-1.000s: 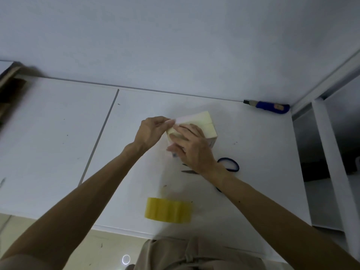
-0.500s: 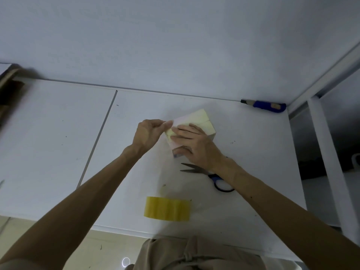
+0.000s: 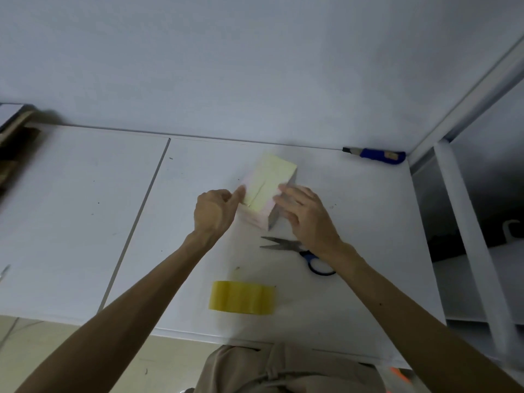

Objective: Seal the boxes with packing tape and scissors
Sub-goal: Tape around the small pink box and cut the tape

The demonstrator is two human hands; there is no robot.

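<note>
Nine entries, left to right.

1. Brown board-like object (image 3: 14, 154): far left edge, partly out of frame; kind not discernible.
2. White laminate desk (image 3: 71, 222): two panels meeting at a straight seam; carries items 4 to 8.
3. Left hand (image 3: 214, 212): grip closed to a loose fist, nothing seen inside it. The thumb is out straight, with its tip touching the box's upper left edge.
4. Roll of yellow packing tape (image 3: 242, 299): stands on its edge near the front of the desk, apart from both hands.
5. Small pale cardboard box (image 3: 269, 180): yellowish tape covers its top. It stands on the right panel, between the two hands and set at an angle.
6. Steel scissors with blue handles (image 3: 295, 248): lie flat just in front of the box, blades slightly parted, tips pointing left. The handles are partly hidden under the right wrist.
7. Right hand (image 3: 304, 215): grip open, fingers straight and spread, laid against the box's right side.
8. Blue-handled utility knife (image 3: 374, 156): at the back of the desk against the wall, well apart from the box.
9. White upright post (image 3: 465, 236): just beyond the desk's right edge.
</note>
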